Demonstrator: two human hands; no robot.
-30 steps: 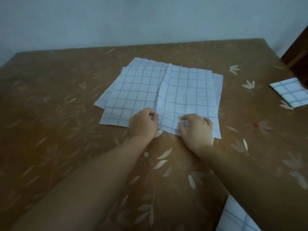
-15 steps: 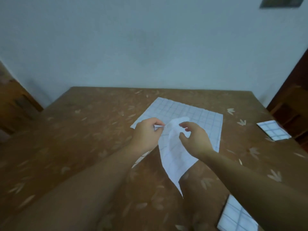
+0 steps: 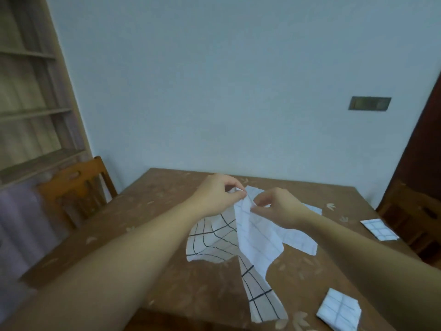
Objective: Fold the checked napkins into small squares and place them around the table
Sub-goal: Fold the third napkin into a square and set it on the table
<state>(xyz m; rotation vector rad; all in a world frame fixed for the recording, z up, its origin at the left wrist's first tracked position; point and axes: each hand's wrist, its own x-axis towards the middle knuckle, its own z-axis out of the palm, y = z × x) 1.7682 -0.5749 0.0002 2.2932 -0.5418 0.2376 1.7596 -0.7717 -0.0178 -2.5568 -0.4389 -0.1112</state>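
Napkin (image 3: 253,237), unfolded, hangs above the desk (image 3: 152,211) centre, pinched at its top edge by your left hand (image 3: 216,195) and right hand (image 3: 278,206), fingers closed on the cloth. Two folded squares (image 3: 338,311) (image 3: 379,229) lie right of it on the desk. Judged step: spreading the sheet before folding. Next, lay it flat and align the corners for the first fold.
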